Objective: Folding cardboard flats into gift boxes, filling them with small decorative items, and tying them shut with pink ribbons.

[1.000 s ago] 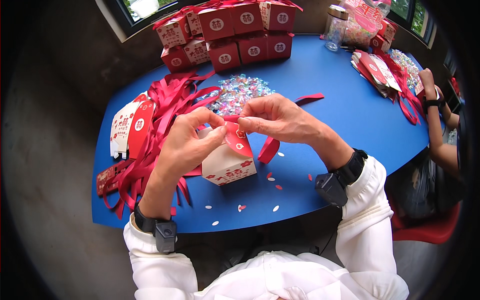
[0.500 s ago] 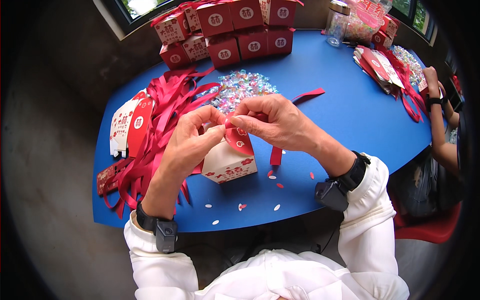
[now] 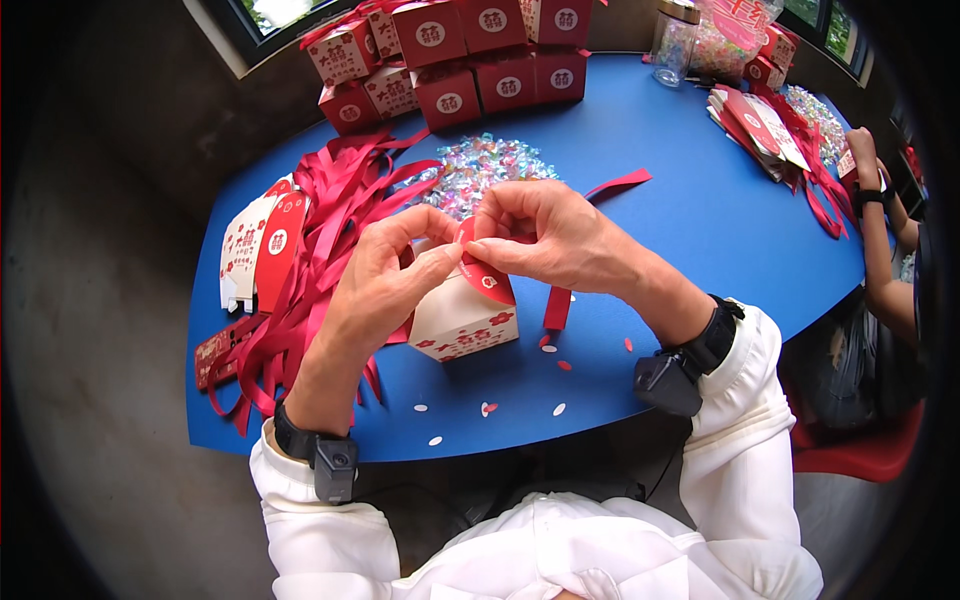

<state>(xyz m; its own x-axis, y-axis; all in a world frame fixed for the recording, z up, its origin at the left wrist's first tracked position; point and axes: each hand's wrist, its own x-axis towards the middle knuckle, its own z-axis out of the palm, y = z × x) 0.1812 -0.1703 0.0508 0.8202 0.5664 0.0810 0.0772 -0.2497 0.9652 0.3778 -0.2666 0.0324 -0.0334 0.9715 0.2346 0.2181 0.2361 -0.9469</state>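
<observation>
Fingers (image 3: 428, 222) of the left hand (image 3: 372, 278) and right hand (image 3: 578, 236) met in narrow pinches on red ribbon above the white box (image 3: 445, 312); whether they also gripped the red flap (image 3: 492, 282), could not tell. Box stood upright on the blue surface (image 3: 700, 215), near its front edge. Compared with a second earlier: right fingers covered more of the flap, and the ribbon tail (image 3: 556, 308), curled then, hung straight. Small paper ovals (image 3: 559, 409) lay in front. Beyond the hands, a heap of wrapped candies (image 3: 482, 160); to the left, loose ribbons (image 3: 335, 215) and flattened cartons (image 3: 247, 250). Finished red boxes (image 3: 508, 85) stacked at the back, lidded jar (image 3: 673, 48) farther right. Room: grey wall (image 3: 110, 200), windows, another person's hand (image 3: 861, 150) at right, red chair (image 3: 868, 450) below.
</observation>
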